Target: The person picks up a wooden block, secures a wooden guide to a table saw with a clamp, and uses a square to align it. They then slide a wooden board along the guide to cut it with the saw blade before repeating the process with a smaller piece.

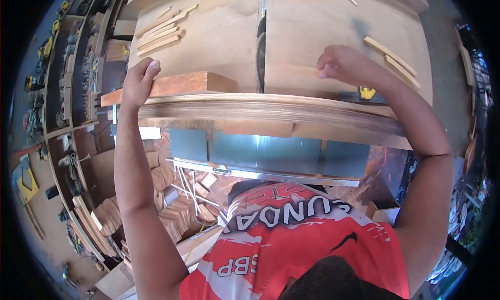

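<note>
My left hand (139,82) is closed over the left part of a wooden block (179,84), which lies along the near edge of the saw table. The thumb points up and the fingers curl down out of sight. My right hand (344,65) hovers over the right half of the table (307,23), fingers curled in and thumb pressed against them. Whatever it may hold is too small or blurred to make out. Between the hands, a dark saw blade (260,60) sits in the slot of the table.
Thin wood strips (161,34) lie at the table's far left, and more strips (390,60) at the right. A yellow-and-black tool (367,92) rests by the near edge. Cut wooden pieces (179,216) are piled below left. Loaded shelves (73,76) stand further left.
</note>
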The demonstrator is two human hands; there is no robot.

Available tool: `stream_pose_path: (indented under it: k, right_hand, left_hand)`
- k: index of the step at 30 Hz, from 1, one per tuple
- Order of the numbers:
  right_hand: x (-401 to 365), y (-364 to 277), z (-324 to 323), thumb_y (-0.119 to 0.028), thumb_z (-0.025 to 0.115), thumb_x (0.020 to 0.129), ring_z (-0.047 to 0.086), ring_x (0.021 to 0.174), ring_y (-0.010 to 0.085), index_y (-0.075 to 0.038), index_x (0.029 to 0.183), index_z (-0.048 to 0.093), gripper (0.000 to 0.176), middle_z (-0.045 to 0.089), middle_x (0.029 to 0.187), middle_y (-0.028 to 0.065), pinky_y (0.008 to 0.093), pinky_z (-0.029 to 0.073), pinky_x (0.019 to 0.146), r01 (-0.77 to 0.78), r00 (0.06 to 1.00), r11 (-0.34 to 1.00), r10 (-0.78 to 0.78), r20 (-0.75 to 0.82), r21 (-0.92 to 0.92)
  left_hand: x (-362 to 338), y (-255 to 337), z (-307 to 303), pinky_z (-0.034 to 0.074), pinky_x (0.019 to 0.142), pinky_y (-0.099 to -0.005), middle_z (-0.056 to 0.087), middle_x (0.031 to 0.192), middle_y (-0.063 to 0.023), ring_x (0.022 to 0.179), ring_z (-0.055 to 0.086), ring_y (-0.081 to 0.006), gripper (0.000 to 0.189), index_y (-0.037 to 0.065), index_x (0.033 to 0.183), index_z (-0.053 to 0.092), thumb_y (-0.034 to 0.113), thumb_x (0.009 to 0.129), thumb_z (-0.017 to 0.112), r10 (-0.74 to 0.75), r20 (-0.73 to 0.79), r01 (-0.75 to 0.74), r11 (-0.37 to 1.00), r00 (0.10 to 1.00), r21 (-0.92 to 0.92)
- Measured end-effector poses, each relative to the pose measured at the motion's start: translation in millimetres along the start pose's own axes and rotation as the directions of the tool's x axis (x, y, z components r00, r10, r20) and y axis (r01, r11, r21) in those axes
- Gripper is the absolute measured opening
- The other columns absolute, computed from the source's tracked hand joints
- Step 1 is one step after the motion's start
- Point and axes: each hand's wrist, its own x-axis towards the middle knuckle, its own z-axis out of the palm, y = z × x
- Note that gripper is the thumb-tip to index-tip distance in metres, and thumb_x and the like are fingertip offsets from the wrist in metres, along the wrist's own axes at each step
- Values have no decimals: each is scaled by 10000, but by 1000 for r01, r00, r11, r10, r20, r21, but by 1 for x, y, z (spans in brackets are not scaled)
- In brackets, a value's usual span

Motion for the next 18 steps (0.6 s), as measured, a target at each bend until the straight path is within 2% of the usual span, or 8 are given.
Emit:
stream_pose_path:
  k: [2, 3, 7, 9, 10, 15, 16, 18]
  right_hand:
    - [9, -2, 22, -203, 716, 846, 649, 927, 318, -32, 959, 710, 205, 676, 973, 157, 415, 497, 790, 108, 983, 994, -111, 146, 35]
    - [14, -5, 31, -194, 717, 848, 650, 937, 331, -27, 977, 708, 211, 680, 982, 168, 416, 503, 795, 50, 973, 992, -74, 217, 115]
    - [37, -13, 66, -166, 721, 835, 655, 931, 324, -15, 990, 700, 218, 682, 958, 170, 416, 504, 792, 78, 961, 985, -114, 250, 152]
    - [39, -12, 74, -175, 717, 829, 649, 762, 318, 6, 860, 674, 189, 689, 826, 166, 395, 502, 709, 170, 980, 951, -192, 60, 259]
    - [37, -5, 72, -175, 717, 829, 649, 762, 318, 6, 860, 674, 189, 689, 826, 166, 395, 502, 709, 170, 979, 949, -194, 67, 266]
    - [9, 29, 56, -111, 710, 825, 631, 755, 298, -31, 876, 688, 97, 662, 799, 139, 383, 494, 696, 51, 937, 961, -140, 319, 272]
    - [5, 27, 60, -111, 710, 825, 631, 755, 298, -31, 876, 688, 97, 662, 799, 139, 383, 494, 696, 48, 936, 960, -139, 323, 275]
    - [3, 22, 70, -78, 693, 826, 632, 791, 294, -59, 905, 716, 84, 670, 838, 120, 385, 497, 709, 165, 974, 943, -202, 103, 290]
  left_hand:
    - [0, -2, -1, 455, 723, -309, 597, 745, -91, 740, 552, -152, 434, -20, 859, 591, 386, 993, 523, -10, 12, 10, 1000, 1000, 14]
    - [0, -2, 0, 456, 720, -311, 598, 742, -94, 736, 552, -153, 434, -20, 858, 593, 386, 994, 521, 4, 10, -4, 1000, 1000, 4]
    - [1, -5, -1, 459, 705, -315, 600, 732, -98, 717, 552, -160, 434, -18, 856, 598, 385, 996, 520, 23, 17, -23, 1000, 1000, 11]
    - [2, -6, 0, 459, 700, -316, 599, 728, -100, 713, 553, -163, 432, -19, 855, 599, 383, 996, 520, 31, 15, -31, 999, 999, 6]
    - [1, -6, 0, 459, 696, -316, 597, 724, -103, 708, 554, -167, 431, -19, 855, 600, 380, 996, 521, 46, 12, -46, 999, 999, 0]
    - [0, -8, -4, 456, 775, -315, 612, 808, -92, 801, 568, -176, 455, -40, 872, 606, 362, 1034, 466, 1, 85, -5, 999, 996, 47]
    - [0, -8, -3, 457, 779, -317, 614, 814, -94, 805, 570, -179, 456, -42, 873, 605, 360, 1035, 464, -1, 91, -5, 998, 996, 62]
    - [0, -6, -4, 456, 784, -319, 615, 820, -96, 810, 571, -181, 457, -43, 871, 603, 358, 1035, 461, 5, 94, -10, 999, 996, 51]
